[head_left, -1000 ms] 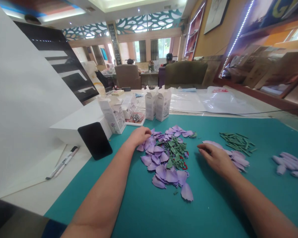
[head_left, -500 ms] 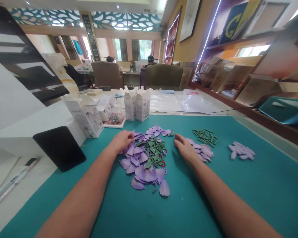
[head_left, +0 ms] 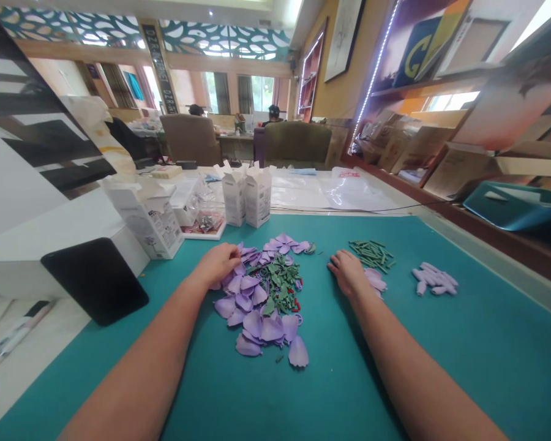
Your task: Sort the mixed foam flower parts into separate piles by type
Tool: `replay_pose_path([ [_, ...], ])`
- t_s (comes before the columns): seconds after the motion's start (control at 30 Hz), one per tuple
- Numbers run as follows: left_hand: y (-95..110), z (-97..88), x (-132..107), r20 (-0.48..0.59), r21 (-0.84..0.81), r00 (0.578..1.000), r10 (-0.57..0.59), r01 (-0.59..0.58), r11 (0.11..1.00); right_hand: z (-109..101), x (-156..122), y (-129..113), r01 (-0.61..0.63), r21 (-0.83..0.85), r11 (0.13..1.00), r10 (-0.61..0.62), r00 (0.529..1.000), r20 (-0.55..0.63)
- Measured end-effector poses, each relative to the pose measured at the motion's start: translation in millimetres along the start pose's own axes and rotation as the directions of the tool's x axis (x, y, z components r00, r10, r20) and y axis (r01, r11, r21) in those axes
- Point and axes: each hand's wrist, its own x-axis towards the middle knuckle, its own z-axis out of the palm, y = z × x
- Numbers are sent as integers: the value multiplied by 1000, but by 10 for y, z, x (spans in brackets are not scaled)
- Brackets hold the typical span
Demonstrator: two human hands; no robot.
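Observation:
A heap of purple petal pieces [head_left: 261, 312] with small green leaf parts [head_left: 280, 285] lies on the teal mat [head_left: 441, 355]. My left hand [head_left: 218, 263] rests palm down on the heap's left edge, fingers curled over petals. My right hand [head_left: 346, 272] lies flat with fingers together, covering a smaller pile of purple petals [head_left: 375, 280]. Whether either hand grips a piece is hidden. Green stem bits [head_left: 371, 252] and a cluster of pale purple buds [head_left: 434, 278] lie to the right.
Two white cartons [head_left: 247, 196] and a third white carton [head_left: 147, 217] stand at the mat's far edge beside a tray of small parts [head_left: 204, 223]. A black tablet [head_left: 94, 278] leans at left. A teal bin [head_left: 514, 205] sits at right. People sit at far desks.
The view has swung slightly and pulled back. My right hand slid rightward onto the small petal pile, away from the heap. My left hand stays on the heap's left edge.

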Motion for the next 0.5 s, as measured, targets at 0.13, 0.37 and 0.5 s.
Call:
replay_pose_path([
  [0.13, 2, -8, -8, -1, -10, 1000, -1, 1, 1000, -62, 82, 20, 126, -181, 975, -132, 991, -19],
  [0.37, 6, -25, -19, -6, -10, 1000, -5, 5, 1000, 197, 110, 19, 424, -540, 727, -371, 904, 212],
  [0.5, -1, -29, -19, -8, -10, 1000, -6, 6, 1000, 377, 215, 4, 459, -670, 583, -377, 884, 278],
])
